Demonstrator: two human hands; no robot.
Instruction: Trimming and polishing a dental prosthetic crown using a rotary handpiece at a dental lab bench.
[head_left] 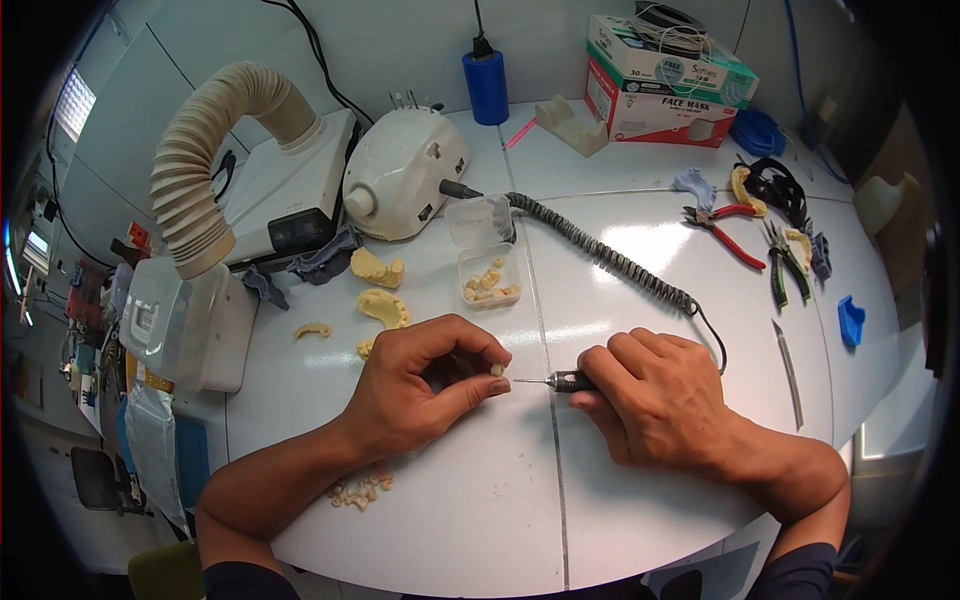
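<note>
My left hand [425, 385] pinches a small cream dental crown [497, 370] between thumb and forefinger, over the middle of the white table. Facing it from the right, my right hand [655, 395] is wrapped round a black rotary handpiece [572, 381]. Its thin metal bur points left and ends close to my left fingertips; whether it touches the crown I cannot tell. Beyond my left hand stands a clear lidded box [490, 278] with several similar small pieces inside. Yellow dental casts [383, 309] lie left of the box, one partly hidden behind my left hand.
A coiled cord [600, 245] runs from the white control unit [405, 170] towards the handpiece. Loose tooth-coloured pieces [360, 488] lie by my left forearm. Red-handled cutters [725, 235], green-handled pliers [787, 265] and a knife-like tool [788, 375] lie right. A ribbed hose [190, 150] arches at left.
</note>
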